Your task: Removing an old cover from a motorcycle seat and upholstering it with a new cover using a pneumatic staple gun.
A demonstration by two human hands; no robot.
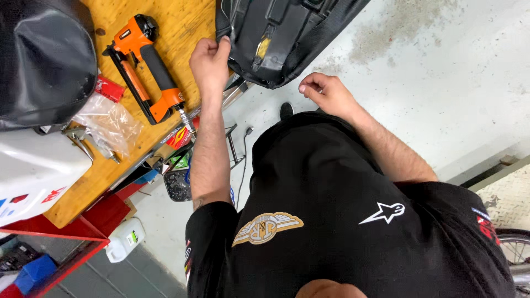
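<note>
A black motorcycle seat [287, 33] lies upside down, hanging over the edge of a wooden workbench [182, 27]. My left hand [210, 60] pinches the seat's black cover at its near left edge, fingers closed on it. My right hand [326, 91] hovers just below the seat's lower edge with its fingers curled in; I see nothing in it. An orange and black pneumatic stapler [146, 66] rests on the bench just left of my left hand, its air fitting pointing toward me.
A second black seat [44, 55] fills the upper left. A clear plastic bag of small parts [110, 121], a red box [109, 88] and a white fairing panel [33, 171] lie on the bench. A white jug [124, 240] stands on the floor. A wheel [516, 251] shows lower right.
</note>
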